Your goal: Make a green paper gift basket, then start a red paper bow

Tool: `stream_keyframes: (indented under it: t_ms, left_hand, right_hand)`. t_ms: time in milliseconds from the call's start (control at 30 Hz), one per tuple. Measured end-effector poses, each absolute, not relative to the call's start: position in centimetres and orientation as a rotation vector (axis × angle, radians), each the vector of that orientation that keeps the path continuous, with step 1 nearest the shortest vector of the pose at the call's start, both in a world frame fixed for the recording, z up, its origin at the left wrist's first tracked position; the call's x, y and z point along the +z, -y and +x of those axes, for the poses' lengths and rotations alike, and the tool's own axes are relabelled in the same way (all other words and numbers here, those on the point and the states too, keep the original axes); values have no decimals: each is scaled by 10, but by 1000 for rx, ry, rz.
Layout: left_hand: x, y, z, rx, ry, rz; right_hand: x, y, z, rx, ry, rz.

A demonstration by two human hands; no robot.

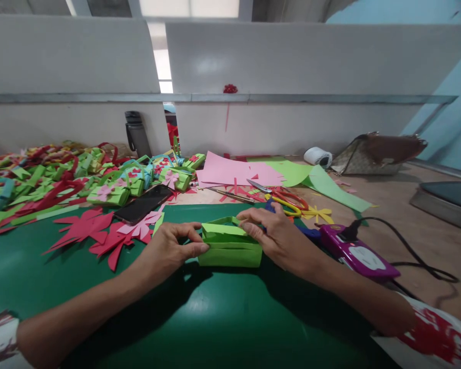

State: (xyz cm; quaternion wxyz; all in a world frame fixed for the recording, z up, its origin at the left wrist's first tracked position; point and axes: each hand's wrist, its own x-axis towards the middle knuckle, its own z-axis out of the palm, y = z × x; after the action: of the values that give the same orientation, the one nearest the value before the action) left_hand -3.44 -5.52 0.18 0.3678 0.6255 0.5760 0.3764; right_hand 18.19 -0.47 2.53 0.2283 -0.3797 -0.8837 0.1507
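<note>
A small light-green paper basket [229, 256] with a strip handle stands on the green mat, between my two hands. My left hand [172, 246] pinches the upper left corner of its wall between thumb and fingers. On the other side, my right hand [272, 233] grips the upper right corner near the handle, fingers bent and partly overlapping the paper. A slit runs along the front wall below the rim. Behind my right hand lie scissors with yellow handles [292, 207] and blue handles [309, 232].
Red and pink paper flower cut-outs [80, 225] and a phone [144, 204] lie left. Finished-looking small green baskets [111, 192] are heaped behind. Pink sheets [234, 171], a purple power strip [357, 253] with a cord, a bottle [137, 134] and a handbag [380, 154] stand around.
</note>
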Motion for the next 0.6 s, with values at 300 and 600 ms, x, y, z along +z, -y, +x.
stream_keyframes:
  t_ms: [300, 600]
  left_hand:
    - [-1, 55, -30, 1073, -1453, 1602]
    - [2, 56, -29, 1046, -1480, 1638]
  right_hand:
    - [23, 13, 184, 410, 2392, -960]
    - [13, 9, 186, 124, 2388, -724]
